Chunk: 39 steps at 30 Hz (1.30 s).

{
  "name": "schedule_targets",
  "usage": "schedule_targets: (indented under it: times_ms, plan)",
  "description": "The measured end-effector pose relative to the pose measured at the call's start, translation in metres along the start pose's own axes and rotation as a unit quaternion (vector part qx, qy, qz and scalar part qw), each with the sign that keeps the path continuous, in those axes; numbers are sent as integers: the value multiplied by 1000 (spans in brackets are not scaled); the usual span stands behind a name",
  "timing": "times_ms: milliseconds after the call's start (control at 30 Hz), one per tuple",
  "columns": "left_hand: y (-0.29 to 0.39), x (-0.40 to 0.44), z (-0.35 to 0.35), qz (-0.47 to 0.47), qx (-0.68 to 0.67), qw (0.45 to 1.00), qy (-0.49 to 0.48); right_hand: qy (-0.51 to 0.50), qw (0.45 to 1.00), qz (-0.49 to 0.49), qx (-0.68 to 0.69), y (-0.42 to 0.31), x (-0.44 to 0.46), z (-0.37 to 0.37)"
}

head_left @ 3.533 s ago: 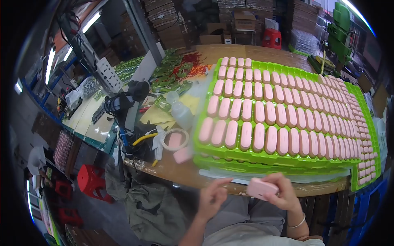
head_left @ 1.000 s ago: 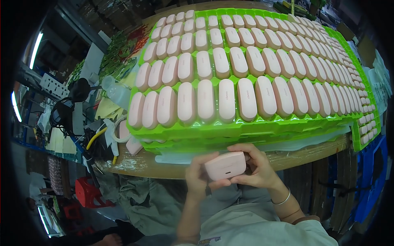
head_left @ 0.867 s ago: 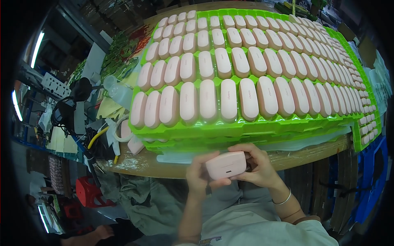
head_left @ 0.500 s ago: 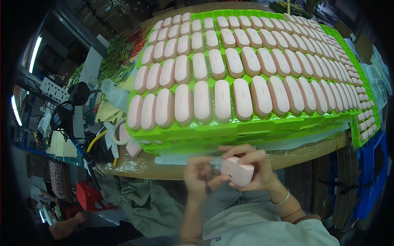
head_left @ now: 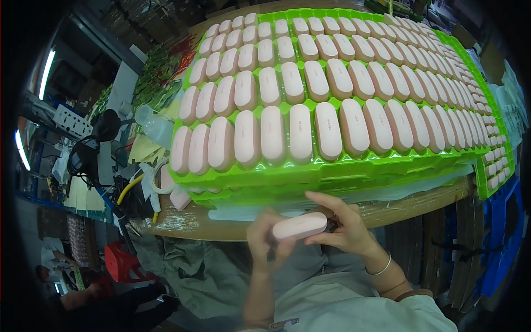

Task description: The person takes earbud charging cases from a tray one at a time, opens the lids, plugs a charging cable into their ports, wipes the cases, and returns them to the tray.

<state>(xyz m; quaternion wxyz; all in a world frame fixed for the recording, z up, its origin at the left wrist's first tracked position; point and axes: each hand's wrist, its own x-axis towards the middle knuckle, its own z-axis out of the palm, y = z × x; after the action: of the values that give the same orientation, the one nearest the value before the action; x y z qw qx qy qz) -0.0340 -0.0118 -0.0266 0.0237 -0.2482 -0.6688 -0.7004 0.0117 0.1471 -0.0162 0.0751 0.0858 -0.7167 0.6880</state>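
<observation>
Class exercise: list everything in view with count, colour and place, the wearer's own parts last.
table: one, brown, centre
trays: at least two, green, on table
held case: one, pink, picture's lower middle
other cases: too many to count, pink, mostly in trays
bottle: one, translucent, left of trays
power strip: one, white, far left
stool: at least one, red, lower left
cloth: at least one, grey-green, below table edge
other people: at least one, pale top, lower left
bracelet: one, pale, right wrist
left hand: one, blurred, touching held case
right hand: one, bare, touching held case

1 power strip, red stool
</observation>
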Motion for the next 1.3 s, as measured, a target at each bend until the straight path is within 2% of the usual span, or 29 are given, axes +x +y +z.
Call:
schedule_targets:
  times_ms: [67, 133, 233, 300, 533, 633, 1033, 1133, 1200, 1300]
  plan:
    - [-5, 0, -8, -34, -23, 999, -8, -14, 992, -105, -63, 8, -1, 1]
    - [-6, 0, -9, -68, -47, 996, -18, 1, 994, -97, -41, 9, -3, 2]
    - [-3, 2, -4, -72, -61, 995, 11, 26, 995, -93, -7, 9, -3, 3]
    - [-2, 0, -4, -109, -85, 989, 48, 36, 995, -94, 7, 10, -3, 3]
    - [-5, -4, -6, -132, -117, 980, 93, 45, 995, -76, 46, 10, -3, 4]
    - [-5, -5, -8, -109, -93, 987, 69, 44, 996, -72, 43, 10, -3, 3]
    - [-12, -9, -7, -67, -93, 990, 78, 61, 998, -11, 31, 7, -3, 2]
    - [-14, -9, -3, -34, -85, 990, 110, 61, 998, 2, 35, 8, -4, 1]
    - [-15, -14, -3, 21, -42, 983, 176, 62, 997, 1, 37, 9, -4, 1]
    - [-7, -12, -1, -4, -48, 988, 145, 69, 997, -3, 42, 10, -4, 0]
